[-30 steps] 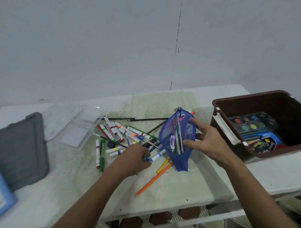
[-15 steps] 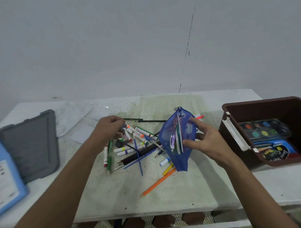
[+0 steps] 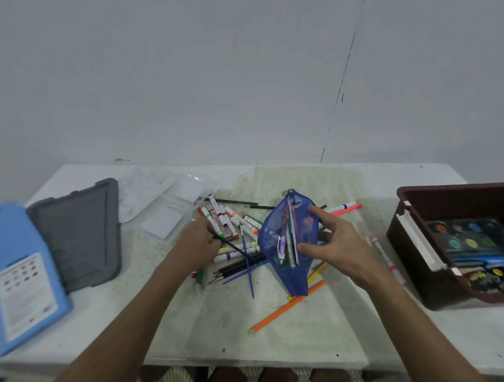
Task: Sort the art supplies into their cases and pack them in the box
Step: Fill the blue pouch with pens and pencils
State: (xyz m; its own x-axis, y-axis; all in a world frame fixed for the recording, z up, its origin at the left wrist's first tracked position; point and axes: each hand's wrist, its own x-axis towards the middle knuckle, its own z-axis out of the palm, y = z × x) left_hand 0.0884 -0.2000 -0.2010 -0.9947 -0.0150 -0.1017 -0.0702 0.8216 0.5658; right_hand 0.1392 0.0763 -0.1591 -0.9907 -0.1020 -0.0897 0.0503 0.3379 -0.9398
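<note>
The right hand [image 3: 336, 245] grips a blue mesh pouch [image 3: 289, 243] by its open side, thumb and fingers curled round the edge. The pouch stands on end over the middle of the table [image 3: 269, 328], long axis near vertical, zip pull at the top, lower corner pointing down at an orange pencil [image 3: 288, 306] (which lies slantwise, tip toward the near left). Pens stand upright inside the pouch. The left hand [image 3: 199, 240] is down in the heap of markers [image 3: 229, 221], pinching a thin dark brush [image 3: 234, 246] that slants away to the right. A brown box [image 3: 416, 202] sits at the table's right end with a paint palette [image 3: 472, 235] inside.
</note>
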